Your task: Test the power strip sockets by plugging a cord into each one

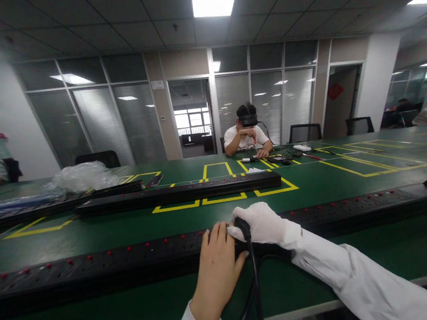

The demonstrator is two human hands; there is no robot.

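Note:
A long black power strip with a row of red dots lies across the table in front of me. My left hand, bare, rests on the middle of the strip with its fingers stretched over the top and the thumb apart at the near side. Beside it, my right hand wears a white glove and is closed around a black plug held at the strip's top. From the plug a thick black cable hangs down toward me. Whether the plug's pins sit in a socket is hidden by my hands.
Another black power strip lies farther back on the green table, over yellow tape outlines. Clear plastic wrap sits at the left. Across the table a person sits near cables and small tools.

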